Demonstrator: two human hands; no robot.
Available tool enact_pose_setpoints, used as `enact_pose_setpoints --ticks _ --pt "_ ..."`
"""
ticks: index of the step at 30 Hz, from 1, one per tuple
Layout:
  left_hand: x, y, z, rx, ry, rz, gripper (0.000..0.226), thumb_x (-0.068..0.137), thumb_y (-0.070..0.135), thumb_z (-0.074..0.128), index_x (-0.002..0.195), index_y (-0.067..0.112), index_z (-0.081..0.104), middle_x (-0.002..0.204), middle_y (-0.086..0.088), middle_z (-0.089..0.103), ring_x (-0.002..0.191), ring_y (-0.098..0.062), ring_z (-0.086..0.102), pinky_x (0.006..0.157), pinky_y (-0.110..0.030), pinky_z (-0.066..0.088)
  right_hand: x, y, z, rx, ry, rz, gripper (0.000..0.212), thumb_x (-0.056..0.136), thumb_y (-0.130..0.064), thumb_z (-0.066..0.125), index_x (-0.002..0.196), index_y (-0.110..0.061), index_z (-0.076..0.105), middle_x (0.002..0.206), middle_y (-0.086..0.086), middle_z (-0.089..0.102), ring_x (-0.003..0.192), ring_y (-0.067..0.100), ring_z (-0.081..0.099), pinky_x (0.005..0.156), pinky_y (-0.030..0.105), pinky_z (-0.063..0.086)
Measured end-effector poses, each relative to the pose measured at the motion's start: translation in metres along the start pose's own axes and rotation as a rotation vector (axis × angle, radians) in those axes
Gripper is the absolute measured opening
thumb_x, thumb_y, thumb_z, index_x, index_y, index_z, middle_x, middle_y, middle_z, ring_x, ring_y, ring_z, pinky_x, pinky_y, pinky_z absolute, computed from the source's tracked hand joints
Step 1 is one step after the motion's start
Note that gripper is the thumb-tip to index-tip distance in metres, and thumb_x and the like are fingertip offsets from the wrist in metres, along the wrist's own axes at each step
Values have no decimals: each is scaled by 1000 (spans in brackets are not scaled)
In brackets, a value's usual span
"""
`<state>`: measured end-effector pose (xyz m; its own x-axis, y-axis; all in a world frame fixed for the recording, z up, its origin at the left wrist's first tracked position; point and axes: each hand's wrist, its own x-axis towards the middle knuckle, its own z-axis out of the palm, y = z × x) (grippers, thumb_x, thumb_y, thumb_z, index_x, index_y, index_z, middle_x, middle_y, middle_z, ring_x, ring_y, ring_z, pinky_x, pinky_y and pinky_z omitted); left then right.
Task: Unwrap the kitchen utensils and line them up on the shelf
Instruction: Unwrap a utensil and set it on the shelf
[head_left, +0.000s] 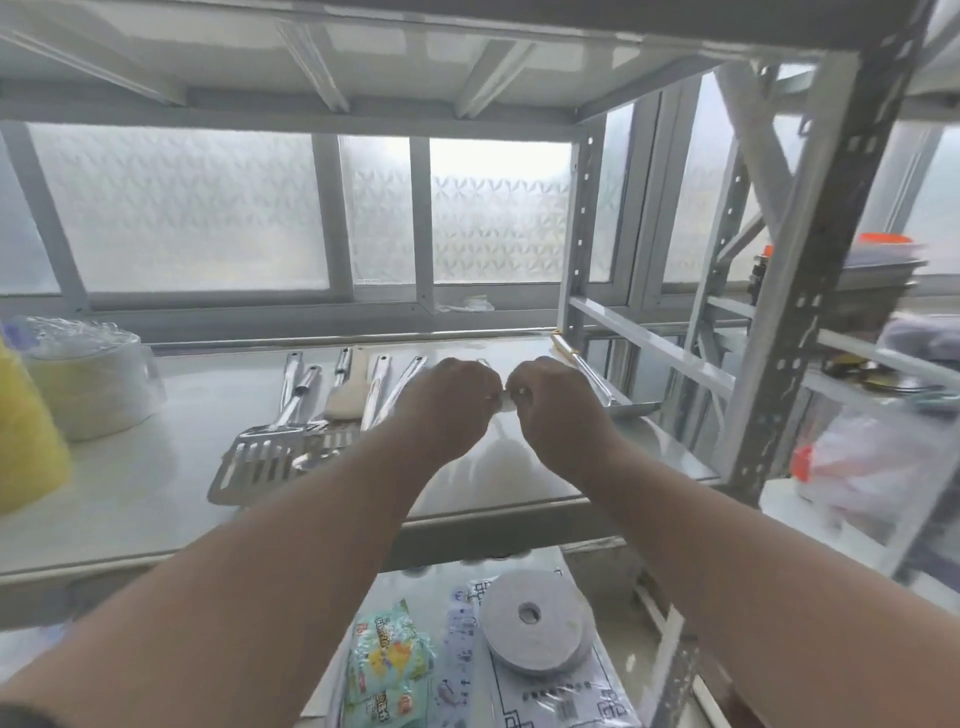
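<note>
Steel utensils (311, 415) lie in a row, left on the white shelf (156, 467). Your left hand (451, 395) and right hand (550, 400) pinch a small pale wrapper piece (505, 401) over mid-shelf. Scoop (613, 395) right; frosted window (182, 208) behind.

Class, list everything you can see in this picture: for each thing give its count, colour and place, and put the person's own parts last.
shelf: one, pale grey metal, centre.
utensils: about six, silver, in a row on the shelf, left of the hands.
scoop: one, silver, on the shelf, right of the hands.
tub: one, pale yellow with clear cover, shelf's left end.
tape roll: one, grey-white, lower level.
snack packet: one, green, lower level.
small wrapped item: one, whitish, pinched between both hands; what it is cannot be told.
left hand: one, above the shelf.
right hand: one, beside the left.
</note>
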<state>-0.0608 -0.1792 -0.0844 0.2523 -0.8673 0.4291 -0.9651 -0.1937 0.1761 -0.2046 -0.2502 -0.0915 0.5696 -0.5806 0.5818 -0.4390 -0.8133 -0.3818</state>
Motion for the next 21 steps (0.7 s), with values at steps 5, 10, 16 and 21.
enact_pose_setpoints --ticks 5,10,16,21 --pt "14 27 36 -53 -11 13 17 105 33 60 100 31 76 97 0 74 93 -28 70 80 -42 58 -22 30 -18 -36 16 90 21 100 -11 49 101 -10 70 100 4 64 92 25 57 62 18 27" --pt "28 34 56 -171 -32 17 16 104 25 63 96 24 76 96 -2 74 90 -28 67 75 -35 50 -28 48 -6 37 47 68 23 99 -7 50 107 -12 71 105 6 68 98 24 62 77 20 36" --pt "45 40 68 -138 -78 -1 37 101 16 55 67 30 51 85 0 65 85 -25 58 74 -30 40 -24 54 -2 38 10 78 27 89 1 47 99 -13 69 96 4 68 94 24 61 74 17 26" --pt "58 40 71 -157 -83 3 21 100 9 53 88 14 70 91 -9 74 91 -32 66 78 -40 55 -20 55 3 -10 -98 123 37 93 -7 42 123 -10 64 140 12 58 131 28 52 108 29 33"
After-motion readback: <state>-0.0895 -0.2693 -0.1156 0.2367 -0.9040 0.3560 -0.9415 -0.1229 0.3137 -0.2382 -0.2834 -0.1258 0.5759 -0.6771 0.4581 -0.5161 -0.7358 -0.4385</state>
